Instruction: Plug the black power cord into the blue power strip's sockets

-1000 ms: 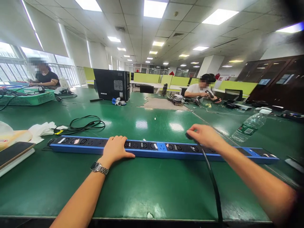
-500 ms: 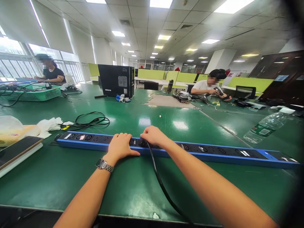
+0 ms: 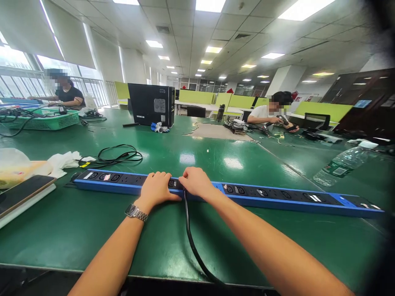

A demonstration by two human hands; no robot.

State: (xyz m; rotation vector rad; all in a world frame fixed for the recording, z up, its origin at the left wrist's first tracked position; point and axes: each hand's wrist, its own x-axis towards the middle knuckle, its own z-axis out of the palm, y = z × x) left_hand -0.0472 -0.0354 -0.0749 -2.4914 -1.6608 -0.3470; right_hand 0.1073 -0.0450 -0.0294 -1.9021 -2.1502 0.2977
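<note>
A long blue and black power strip with a row of sockets lies across the green table before me. Over its left half my left hand is clamped, fingers across the top and thumb along the near side. Just right of it, my right hand is closed around the plug of a thick black power cord. The plug is mostly covered by my fingers and sits at the strip's sockets; how deep it is in, I cannot tell. From there the cord hangs toward the table's near edge.
Left lie a phone, a plastic bag and a coiled thin cable. A green basket holds cables. A black computer case stands behind; a water bottle leans right. Two people sit across the table.
My right hand has turned and lowered a little over the plug, and the cord has swung left. My left hand stays on the power strip.
</note>
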